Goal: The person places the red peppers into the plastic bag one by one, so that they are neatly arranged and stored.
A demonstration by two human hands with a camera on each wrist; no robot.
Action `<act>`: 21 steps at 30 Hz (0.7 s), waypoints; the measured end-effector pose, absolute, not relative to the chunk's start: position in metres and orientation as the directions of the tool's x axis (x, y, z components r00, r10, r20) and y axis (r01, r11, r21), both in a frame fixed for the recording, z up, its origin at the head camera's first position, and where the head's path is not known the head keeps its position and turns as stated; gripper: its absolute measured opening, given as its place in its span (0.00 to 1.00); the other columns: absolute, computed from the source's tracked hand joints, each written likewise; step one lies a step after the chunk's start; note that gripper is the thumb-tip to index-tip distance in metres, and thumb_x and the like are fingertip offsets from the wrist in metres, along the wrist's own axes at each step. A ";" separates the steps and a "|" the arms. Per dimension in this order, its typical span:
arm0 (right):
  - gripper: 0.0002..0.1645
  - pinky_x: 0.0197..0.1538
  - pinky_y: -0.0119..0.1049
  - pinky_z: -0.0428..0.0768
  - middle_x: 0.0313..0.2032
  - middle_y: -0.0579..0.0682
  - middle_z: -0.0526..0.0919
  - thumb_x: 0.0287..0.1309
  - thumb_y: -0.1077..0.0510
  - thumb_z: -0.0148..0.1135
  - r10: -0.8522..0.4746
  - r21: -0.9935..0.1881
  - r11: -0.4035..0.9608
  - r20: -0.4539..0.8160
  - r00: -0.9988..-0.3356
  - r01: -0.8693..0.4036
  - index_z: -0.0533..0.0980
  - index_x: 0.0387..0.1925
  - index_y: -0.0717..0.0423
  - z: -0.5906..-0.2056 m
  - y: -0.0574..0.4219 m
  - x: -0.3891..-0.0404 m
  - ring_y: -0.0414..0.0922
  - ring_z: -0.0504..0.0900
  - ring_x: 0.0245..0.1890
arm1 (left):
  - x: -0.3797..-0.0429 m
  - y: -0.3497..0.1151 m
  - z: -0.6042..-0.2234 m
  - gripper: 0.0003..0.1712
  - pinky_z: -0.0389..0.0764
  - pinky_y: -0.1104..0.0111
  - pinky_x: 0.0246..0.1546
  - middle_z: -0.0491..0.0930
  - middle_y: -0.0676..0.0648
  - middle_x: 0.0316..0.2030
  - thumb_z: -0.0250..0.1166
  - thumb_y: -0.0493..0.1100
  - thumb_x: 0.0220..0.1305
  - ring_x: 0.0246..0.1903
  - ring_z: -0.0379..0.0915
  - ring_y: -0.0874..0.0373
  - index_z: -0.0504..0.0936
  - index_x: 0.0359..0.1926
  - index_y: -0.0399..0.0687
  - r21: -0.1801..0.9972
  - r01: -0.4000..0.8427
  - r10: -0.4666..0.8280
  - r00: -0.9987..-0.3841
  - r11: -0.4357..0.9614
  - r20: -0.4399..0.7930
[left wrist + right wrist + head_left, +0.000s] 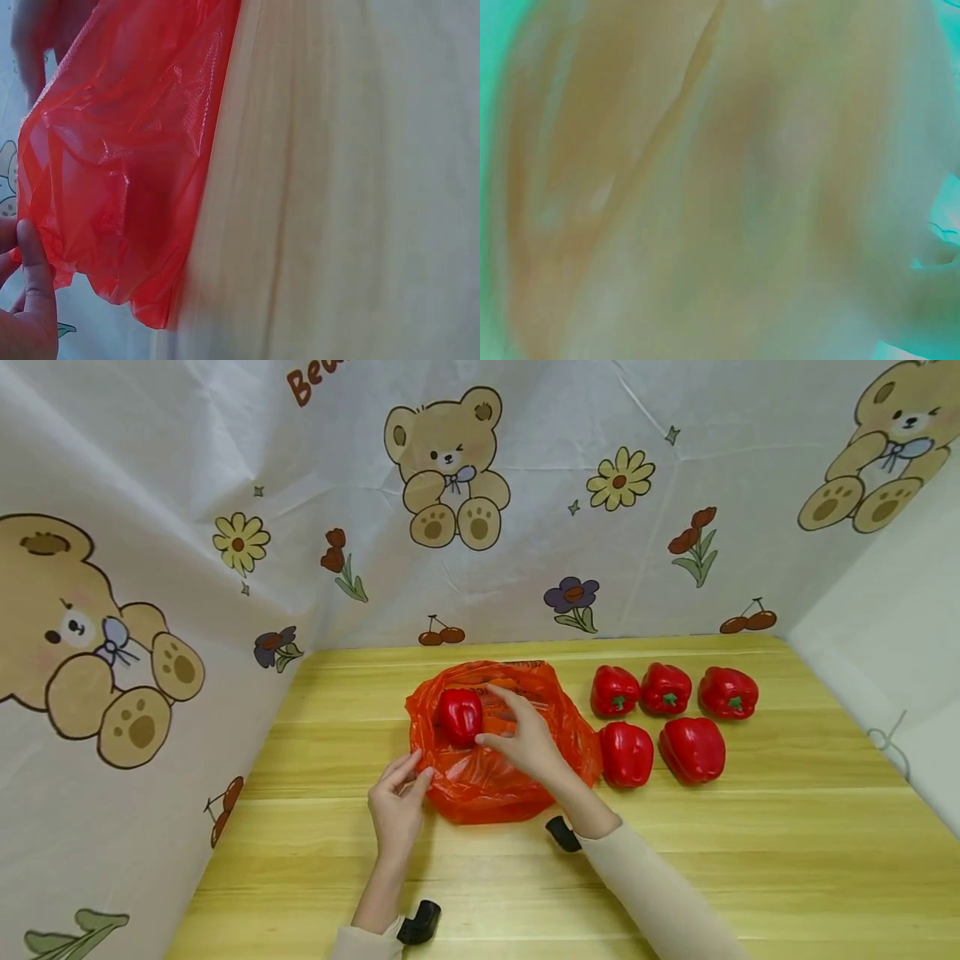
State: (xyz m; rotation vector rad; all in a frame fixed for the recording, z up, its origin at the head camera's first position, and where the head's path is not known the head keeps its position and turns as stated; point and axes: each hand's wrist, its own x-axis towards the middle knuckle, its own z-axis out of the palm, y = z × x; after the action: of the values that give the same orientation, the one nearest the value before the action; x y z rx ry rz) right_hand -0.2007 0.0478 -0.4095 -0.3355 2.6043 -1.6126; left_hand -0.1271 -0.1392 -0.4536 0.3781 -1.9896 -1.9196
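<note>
— Where do your hands stand?

— Your left hand pinches the near-left edge of the red bag; in the left wrist view the fingertips are closed on the film. Your right hand lies on the bag, fingers and thumb loosely curved round the pepper, touching it.

— Which way is the pepper?

— Just left of your right grip, up and right of your left. Your right hand is nearer. Five more peppers sit to its right on the desk.
</note>
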 end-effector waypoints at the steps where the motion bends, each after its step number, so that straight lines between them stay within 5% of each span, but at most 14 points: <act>1: 0.44 0.59 0.54 0.79 0.69 0.55 0.66 0.54 0.60 0.72 -0.222 -0.897 0.409 0.081 -0.972 -0.168 0.64 0.71 0.47 -0.407 0.054 -0.196 0.59 0.71 0.64 | -0.127 -0.139 -0.454 0.19 0.82 0.83 0.36 0.77 0.34 0.53 0.67 0.28 0.59 0.37 0.75 0.66 0.82 0.53 0.33 0.998 0.048 -0.424 -0.904 0.046 0.063; 11: 0.40 0.61 0.54 0.76 0.64 0.58 0.70 0.54 0.63 0.70 -0.136 -0.880 0.378 0.255 -0.957 -0.288 0.67 0.68 0.54 -0.396 0.125 -0.162 0.58 0.75 0.61 | -0.128 -0.139 -0.456 0.19 0.82 0.83 0.37 0.77 0.35 0.54 0.67 0.28 0.59 0.38 0.75 0.65 0.82 0.53 0.34 0.998 0.037 -0.423 -0.904 0.058 0.058; 16: 0.37 0.60 0.30 0.77 0.62 0.57 0.72 0.56 0.64 0.69 0.027 -0.851 0.442 0.330 -0.944 -0.284 0.68 0.67 0.55 -0.397 0.171 -0.153 0.51 0.75 0.60 | -0.128 -0.138 -0.455 0.19 0.82 0.83 0.37 0.77 0.35 0.54 0.67 0.28 0.59 0.38 0.74 0.65 0.82 0.53 0.34 0.998 0.028 -0.426 -0.904 0.049 0.046; 21: 0.38 0.57 0.16 0.73 0.61 0.47 0.73 0.56 0.64 0.69 0.190 -0.863 0.455 0.333 -0.924 -0.217 0.68 0.68 0.51 -0.406 0.216 -0.151 0.30 0.74 0.56 | -0.127 -0.139 -0.453 0.20 0.82 0.83 0.37 0.77 0.35 0.55 0.67 0.28 0.59 0.38 0.74 0.65 0.81 0.54 0.34 0.999 0.011 -0.429 -0.903 0.043 0.028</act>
State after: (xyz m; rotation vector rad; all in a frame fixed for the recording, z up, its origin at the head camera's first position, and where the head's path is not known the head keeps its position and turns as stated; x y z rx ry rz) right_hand -0.1512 0.2159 -0.4063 -0.0298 2.9925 -1.8807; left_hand -0.1272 -0.1385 -0.4528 0.4239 -2.0072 -1.9275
